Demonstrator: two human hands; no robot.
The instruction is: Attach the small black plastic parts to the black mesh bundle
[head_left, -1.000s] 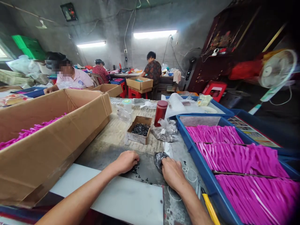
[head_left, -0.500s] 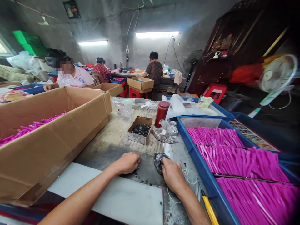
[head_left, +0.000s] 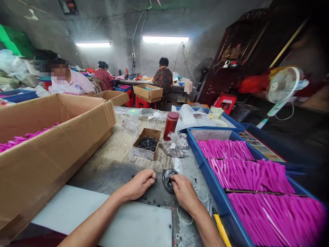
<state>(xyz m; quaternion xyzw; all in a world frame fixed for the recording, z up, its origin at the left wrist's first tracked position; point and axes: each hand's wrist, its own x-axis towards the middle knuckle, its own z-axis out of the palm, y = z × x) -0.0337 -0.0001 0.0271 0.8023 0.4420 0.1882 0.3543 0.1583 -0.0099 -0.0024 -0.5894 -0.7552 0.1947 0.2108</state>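
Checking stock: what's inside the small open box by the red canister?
The small box holds a heap of small dark parts. They cover its floor; anything underneath is hidden.

Crumpled, rounded bag of glossy black plastic (head_left: 167,184), lying on the dark grey worktop (head_left: 120,181). Its mouth gapes around a shadowed hollow, the rim folded and wrinkled; the contents cannot be made out. The right hand (head_left: 184,192) grips the rim at its right side. Small, short black parts (head_left: 154,201), some apparently T-shaped, lie loose at varied angles near the far edge of the pale flat board (head_left: 133,221). Others lie beyond the left hand (head_left: 141,183), and one lies apart to the right of the bag. A dark bit, too small to identify, shows at the left fingertips.
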